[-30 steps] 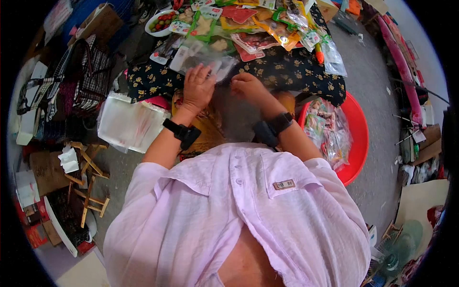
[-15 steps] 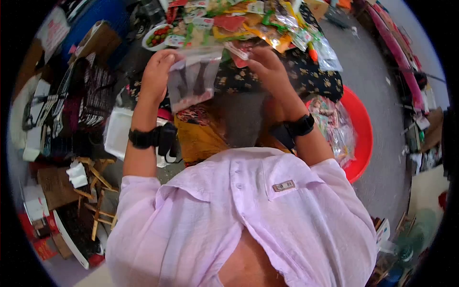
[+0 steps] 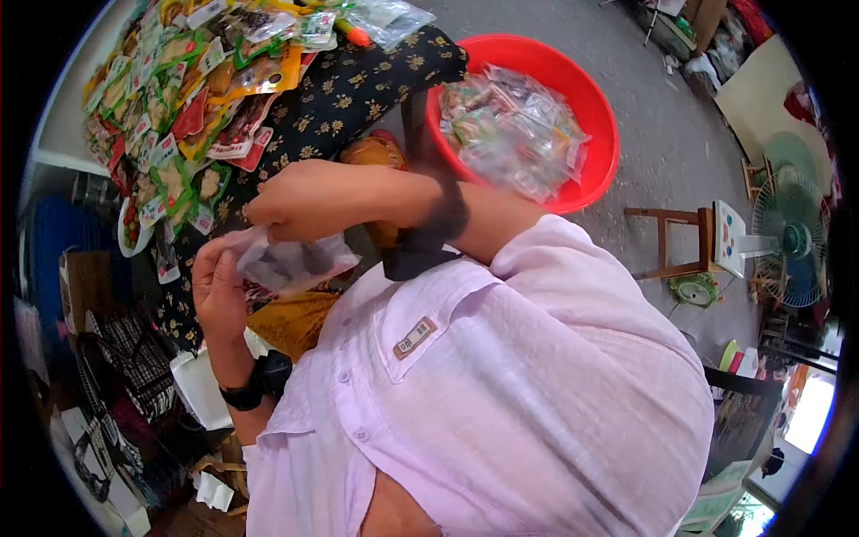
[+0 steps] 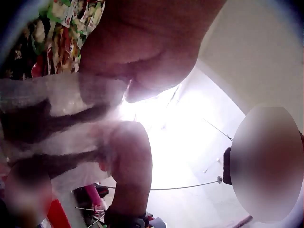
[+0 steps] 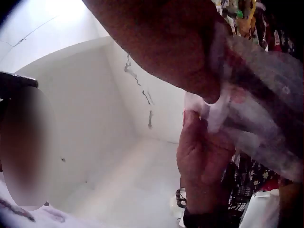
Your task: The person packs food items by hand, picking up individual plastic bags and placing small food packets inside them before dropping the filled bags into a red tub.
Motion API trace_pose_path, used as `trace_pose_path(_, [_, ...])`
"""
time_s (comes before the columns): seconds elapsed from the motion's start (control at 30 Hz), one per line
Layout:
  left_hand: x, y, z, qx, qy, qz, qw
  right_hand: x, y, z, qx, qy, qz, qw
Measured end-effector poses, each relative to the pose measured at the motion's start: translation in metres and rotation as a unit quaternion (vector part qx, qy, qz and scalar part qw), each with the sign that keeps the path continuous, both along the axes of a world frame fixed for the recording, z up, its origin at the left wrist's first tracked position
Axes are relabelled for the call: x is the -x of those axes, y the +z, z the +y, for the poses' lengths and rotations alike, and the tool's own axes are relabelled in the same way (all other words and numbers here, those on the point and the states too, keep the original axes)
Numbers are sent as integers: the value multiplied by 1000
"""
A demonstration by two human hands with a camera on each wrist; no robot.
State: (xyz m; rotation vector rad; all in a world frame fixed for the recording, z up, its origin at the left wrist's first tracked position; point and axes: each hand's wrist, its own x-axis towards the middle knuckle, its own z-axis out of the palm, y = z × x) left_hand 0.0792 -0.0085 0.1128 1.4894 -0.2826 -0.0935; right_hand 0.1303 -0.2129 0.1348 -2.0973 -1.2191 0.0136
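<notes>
Grey concrete-looking floor [image 3: 626, 170] spreads across the head view, with a fan [image 3: 792, 240] standing toward the right edge. At upper left, a worktop [image 3: 385, 76] is draped in a dark flowered cloth [image 3: 313, 134] and heaped with vacuum-style food pouches [image 3: 170, 179], many overlapping, in green, yellow and red. A white dish [image 3: 136, 251] of small red and green fruit [image 3: 131, 225] sits beside the heap. Between the cloth's near edge and the person's lilac shirt [image 3: 537, 340] is a clear plastic bag [image 3: 309, 264], dark and reddish patches showing on or through it. The left hand [image 3: 219, 282] pinches the bag near its edge, thumb against fingers. The right hand [image 3: 286, 201], fingers bent, grips the same edge just beside the left; both wrist views show the two hands close together on the film. Beyond the right forearm stands a red basin [image 3: 601, 125] holding a pile of clear packets [image 3: 514, 130]. A white container [image 3: 195, 380] lies near the left forearm
</notes>
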Motion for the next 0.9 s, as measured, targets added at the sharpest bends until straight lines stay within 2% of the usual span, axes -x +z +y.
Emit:
trace_pose_path(0.07, [-3, 0, -9, 14, -13, 5, 1000, -2, -5, -19, -38, -12, 8, 999])
trace_pose_path(0.2, [-10, -7, -15, -8, 10, 21, 1000, -13, -19, -83, -114, -140, 28, 983])
trace_pose_path(0.27, [-15, -23, -8, -7, 21, 52, 998, -4, -17, -121, -181, -269, 219, 920])
trace_pose_path(0.3, [-17, -32, -4, -8, 28, 68, 997, -7, -31, -143, -254, -289, 263, 885])
trace_pose_path(0.33, [-17, -43, 1, -13, 43, 92, 995, -7, -42, -163, -232, -370, 199, 878])
trace_pose_path(0.4, [-18, -64, 9, -22, 75, 140, 987, -2, -66, -201, -307, -433, 221, 818])
trace_pose_path(0.47, [-17, -81, 12, -48, 92, 179, 978, 8, -92, -237, -318, -473, 176, 803])
trace_pose_path(0.53, [-16, -99, 18, -84, 99, 204, 970, 13, -140, -278, -299, -528, 148, 781])
trace_pose_path(0.63, [-14, -115, 20, -121, 95, 225, 962, 25, -192, -325, -195, -647, 130, 725])
trace_pose_path(0.7, [-11, -120, 19, -129, 102, 231, 959, 29, -224, -350, -99, -691, 41, 714])
trace_pose_path(0.73, [-12, -126, 24, -136, 100, 236, 957, 32, -236, -357, -51, -708, -4, 704])
trace_pose_path(0.83, [-11, -134, 29, -144, 104, 241, 954, 35, -262, -367, -20, -713, 17, 701])
trace_pose_path(0.9, [-9, -134, 32, -144, 112, 243, 953, 33, -272, -370, -40, -712, 47, 700])
